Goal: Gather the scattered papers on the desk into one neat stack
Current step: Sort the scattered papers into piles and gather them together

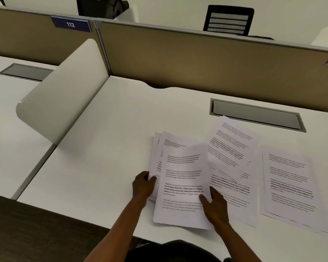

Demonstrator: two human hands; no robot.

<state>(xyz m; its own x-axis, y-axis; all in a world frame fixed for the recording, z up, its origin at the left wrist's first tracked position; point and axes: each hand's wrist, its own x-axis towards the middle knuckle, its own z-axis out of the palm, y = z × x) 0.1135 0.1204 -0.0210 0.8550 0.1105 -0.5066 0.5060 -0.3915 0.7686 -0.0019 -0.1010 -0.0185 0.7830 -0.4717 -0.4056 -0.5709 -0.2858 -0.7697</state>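
Printed white papers lie on the white desk [106,148]. A fanned bundle of sheets [182,182] sits in front of me, its top page blurred. My left hand [143,188] grips the bundle's left edge, thumb on top. My right hand [214,205] pinches the top sheet's right edge. Under and beside it lies a loose sheet [235,188]. Another sheet [233,142] lies tilted further back. A small pile of pages [290,186] rests apart at the right.
A grey cable hatch [257,115] is set into the desk behind the papers. A tan partition [197,59] closes the back, and a curved white divider [62,95] stands at the left. The desk's front edge runs just below the bundle.
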